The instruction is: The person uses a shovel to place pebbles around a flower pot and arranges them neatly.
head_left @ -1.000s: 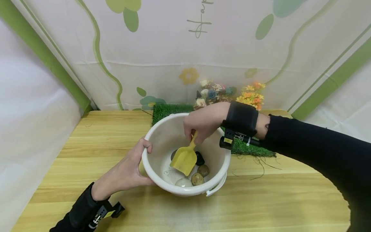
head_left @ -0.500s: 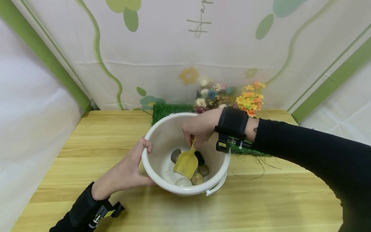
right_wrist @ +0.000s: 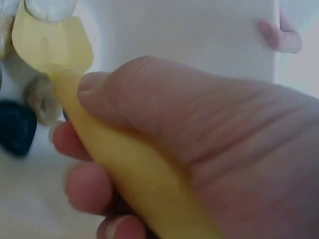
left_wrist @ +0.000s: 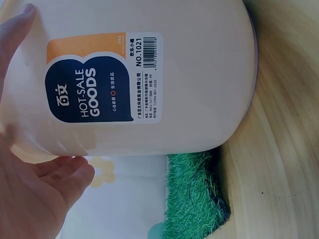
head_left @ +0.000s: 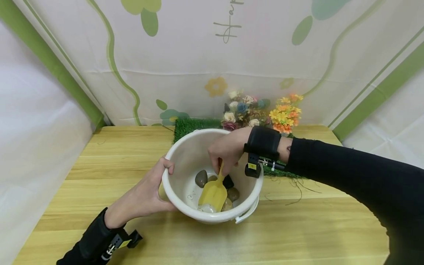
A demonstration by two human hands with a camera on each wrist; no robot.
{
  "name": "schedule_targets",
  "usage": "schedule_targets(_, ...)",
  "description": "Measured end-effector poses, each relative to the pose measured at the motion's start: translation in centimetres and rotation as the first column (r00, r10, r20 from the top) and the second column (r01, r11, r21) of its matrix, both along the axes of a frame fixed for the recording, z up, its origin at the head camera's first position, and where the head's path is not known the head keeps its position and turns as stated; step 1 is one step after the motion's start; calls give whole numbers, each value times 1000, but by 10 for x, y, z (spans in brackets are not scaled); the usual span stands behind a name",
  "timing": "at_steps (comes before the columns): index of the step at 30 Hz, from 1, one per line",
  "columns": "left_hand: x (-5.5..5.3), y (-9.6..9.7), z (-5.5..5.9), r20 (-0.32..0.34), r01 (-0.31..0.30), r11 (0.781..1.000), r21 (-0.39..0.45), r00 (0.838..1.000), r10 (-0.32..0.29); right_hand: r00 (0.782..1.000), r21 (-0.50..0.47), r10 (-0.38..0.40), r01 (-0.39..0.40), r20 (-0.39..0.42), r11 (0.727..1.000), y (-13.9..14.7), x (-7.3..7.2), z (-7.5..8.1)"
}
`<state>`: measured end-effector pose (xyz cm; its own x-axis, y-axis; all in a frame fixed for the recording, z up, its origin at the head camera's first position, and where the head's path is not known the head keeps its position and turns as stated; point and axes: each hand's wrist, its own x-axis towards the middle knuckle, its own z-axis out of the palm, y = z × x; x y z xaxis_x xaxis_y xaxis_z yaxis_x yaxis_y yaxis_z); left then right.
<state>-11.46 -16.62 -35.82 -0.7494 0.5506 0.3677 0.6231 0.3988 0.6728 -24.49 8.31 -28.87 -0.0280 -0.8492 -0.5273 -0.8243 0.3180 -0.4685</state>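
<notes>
A white bucket [head_left: 170, 191] stands on the wooden table, tilted a little toward me. My left hand [head_left: 150, 187] grips its rim at the left, fingers curled over the edge; the left wrist view shows the labelled bucket wall [left_wrist: 199, 89] beside that hand. Inside the bucket, my right hand [head_left: 225, 149] holds a yellow toy shovel [head_left: 213, 193] by its handle. The blade is low among several stones. A clear whitish stone [head_left: 207, 208] lies at the blade's front edge. Near it are a grey stone [head_left: 201, 178], a black stone [head_left: 228, 182] and brown stones [head_left: 233, 194].
Behind the bucket lies a green artificial grass mat [head_left: 192, 127]. Pale artificial roses [head_left: 233, 114] and yellow-orange flowers [head_left: 285, 116] stand on it at the back. The bucket's handle [head_left: 247, 215] hangs at the front right. A printed curtain [head_left: 185, 55] closes the back.
My right hand has lowered the shovel toward the bucket's near side, and its blade now meets the clear stone. The grey stone has come into fuller view. My left hand keeps its place.
</notes>
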Motion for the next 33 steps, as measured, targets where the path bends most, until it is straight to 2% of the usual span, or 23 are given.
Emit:
schedule_targets(4,0,0,0,-4,-1,1000,-1,1000,1,999,33,-27,26,34,999,-6,22,21)
schedule_targets(6,0,-1,0,0,-1,1000,-1,1000,1,997,39,-24,21,68,999,-7,21,18)
schedule_targets(12,1,0,0,5,-1,1000,-2,1000,1,996,7,6,-6,89,1000,-7,12,6)
schedule_targets(22,0,0,-2,-15,12,1000,19,1000,-12,990,-1,-14,14,141,1000,-8,16,14)
schedule_targets(27,0,0,-2,3,12,1000,12,1000,-13,984,-23,5,-1,177,1000,-7,8,5)
schedule_targets(33,0,-1,-1,19,4,1000,6,1000,-4,976,-6,3,-2,216,1000,-3,-18,-26)
